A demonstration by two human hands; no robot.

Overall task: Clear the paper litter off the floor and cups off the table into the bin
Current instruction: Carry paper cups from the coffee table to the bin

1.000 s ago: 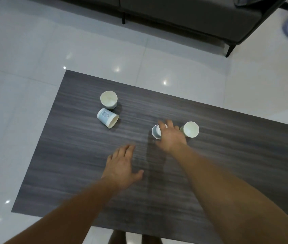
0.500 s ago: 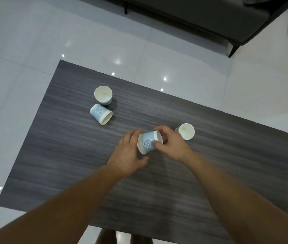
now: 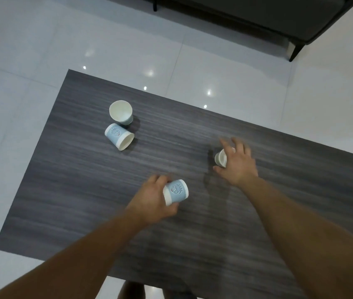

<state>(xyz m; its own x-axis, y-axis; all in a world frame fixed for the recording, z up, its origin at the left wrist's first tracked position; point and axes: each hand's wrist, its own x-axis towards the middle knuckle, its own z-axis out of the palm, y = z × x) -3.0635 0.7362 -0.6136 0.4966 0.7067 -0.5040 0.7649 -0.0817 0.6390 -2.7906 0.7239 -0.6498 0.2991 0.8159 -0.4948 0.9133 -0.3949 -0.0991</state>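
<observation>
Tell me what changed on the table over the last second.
The right hand lifted a blue cup off the table and passed it to the left hand, which now holds it on its side. The right hand then moved back out over the upright cup on the right; whether it grips yet is unclear. The other upright cup and the tipped cup beside it stayed put.

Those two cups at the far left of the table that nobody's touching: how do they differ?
The upright paper cup stands mouth up; the tipped paper cup lies on its side, mouth toward the near right. The upright paper cup shows mostly its white inside; the tipped paper cup shows its blue printed wall. Both are small paper cups.
</observation>
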